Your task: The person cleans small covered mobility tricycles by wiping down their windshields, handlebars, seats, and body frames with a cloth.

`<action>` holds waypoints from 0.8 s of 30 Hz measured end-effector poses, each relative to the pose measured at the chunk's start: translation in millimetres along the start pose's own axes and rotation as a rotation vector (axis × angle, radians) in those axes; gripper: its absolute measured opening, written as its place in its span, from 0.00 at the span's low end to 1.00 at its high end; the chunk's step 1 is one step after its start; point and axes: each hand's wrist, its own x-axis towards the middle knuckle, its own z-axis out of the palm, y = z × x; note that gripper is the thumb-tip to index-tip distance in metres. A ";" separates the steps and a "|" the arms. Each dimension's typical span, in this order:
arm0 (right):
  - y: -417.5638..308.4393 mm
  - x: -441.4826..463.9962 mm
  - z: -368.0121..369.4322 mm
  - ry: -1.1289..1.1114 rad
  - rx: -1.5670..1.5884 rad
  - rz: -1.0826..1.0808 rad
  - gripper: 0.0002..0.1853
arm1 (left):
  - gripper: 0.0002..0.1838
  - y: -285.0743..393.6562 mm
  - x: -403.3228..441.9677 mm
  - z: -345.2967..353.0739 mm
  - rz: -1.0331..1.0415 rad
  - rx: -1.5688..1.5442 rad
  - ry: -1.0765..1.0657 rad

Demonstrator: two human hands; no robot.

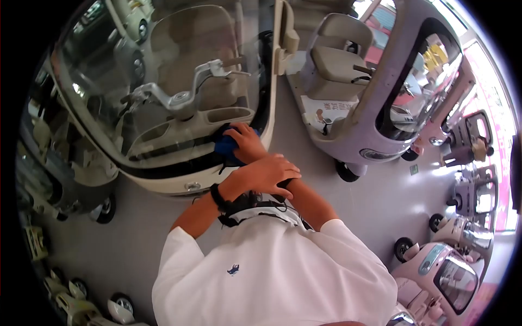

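My right hand presses a blue cloth against the lower right part of the windshield of a cream-coloured small vehicle, its fingers curled over the cloth. Across my right wrist lies my left hand, its fingers wrapped over the wrist, where something dark shows beneath them. A black band circles my left wrist. Behind the glass are a silver handlebar and a beige seat.
A lilac vehicle with an open side stands to the right. Pink vehicles line the lower right. A grey vehicle is at the left, and cream ones stand at the lower left. Grey floor runs between them.
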 end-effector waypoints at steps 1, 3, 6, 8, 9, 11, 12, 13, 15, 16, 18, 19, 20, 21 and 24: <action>4.9 4.9 1.1 0.006 -0.020 0.008 0.33 | 0.31 -1.8 1.0 -5.3 0.022 -0.002 0.002; -6.8 20.2 -13.5 0.196 -0.005 0.035 0.37 | 0.27 7.1 -3.7 -21.5 -0.157 -0.016 0.118; -3.8 26.7 -20.1 0.206 -0.028 0.022 0.43 | 0.24 -16.5 -26.1 -0.2 -0.226 0.120 0.283; 0.2 23.1 -18.3 0.217 -0.050 -0.012 0.46 | 0.23 -32.0 -33.3 23.2 -0.320 0.124 0.294; 2.7 7.7 -15.7 0.133 -0.110 -0.009 0.41 | 0.23 -33.6 -36.9 34.1 -0.321 0.146 0.292; 17.0 -6.6 -12.0 0.074 -0.176 -0.028 0.37 | 0.23 -33.7 -37.9 46.1 -0.341 0.200 0.311; 25.2 -10.6 -12.9 0.023 -0.118 -0.058 0.35 | 0.25 -29.4 -36.5 42.8 -0.378 0.201 0.309; 36.1 -13.7 -15.1 -0.031 -0.060 -0.085 0.33 | 0.25 -26.8 -34.0 38.3 -0.370 0.219 0.307; 46.9 -6.3 -29.7 -0.018 -0.054 -0.156 0.31 | 0.26 -23.6 -25.8 27.9 -0.533 0.472 0.290; 51.2 -2.9 -39.3 -0.020 -0.046 -0.219 0.30 | 0.25 -25.8 -18.9 27.1 -0.562 0.479 0.320; 56.9 1.5 -64.4 0.104 -0.080 -0.263 0.29 | 0.25 -28.1 5.8 23.7 -0.558 0.531 0.403; 59.4 6.4 -80.2 0.206 -0.115 -0.308 0.29 | 0.24 -31.3 21.7 18.4 -0.561 0.566 0.501; 60.7 4.2 -103.7 0.252 0.050 -0.266 0.26 | 0.25 -34.0 38.7 12.8 -0.567 0.596 0.504; 69.0 0.8 -123.1 0.288 0.039 -0.270 0.26 | 0.25 -43.6 57.7 7.4 -0.536 0.616 0.492; 106.8 -38.6 -165.5 0.485 0.265 0.026 0.31 | 0.28 -58.3 118.3 27.6 -0.505 0.381 0.662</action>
